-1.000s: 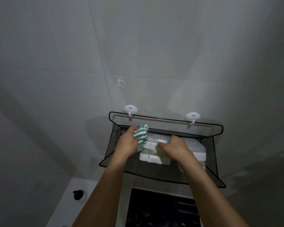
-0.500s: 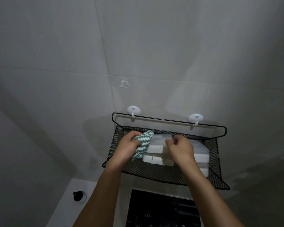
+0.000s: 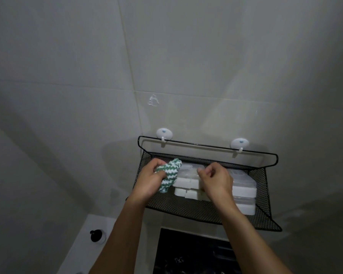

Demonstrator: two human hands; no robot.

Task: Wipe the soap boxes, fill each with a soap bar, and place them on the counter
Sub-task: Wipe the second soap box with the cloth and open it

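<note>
Several white soap boxes with clear lids lie stacked in a black mesh wall basket (image 3: 202,211). The top left soap box (image 3: 187,176) sits between my hands, and another stack of boxes (image 3: 244,187) lies at the right. My left hand (image 3: 150,179) grips a green and white striped cloth (image 3: 169,174) against the left end of that box. My right hand (image 3: 216,179) has its fingers curled on the box's lid at its right end.
The basket hangs from two white hooks (image 3: 164,134) on a grey tiled wall. Below it is a black sink or surface (image 3: 190,252). A white counter edge with a black knob (image 3: 95,233) lies at the lower left.
My right hand has lifted from lying flat on the boxes and now curls at the top box's right end. The cloth in my left hand shifted slightly against the box.
</note>
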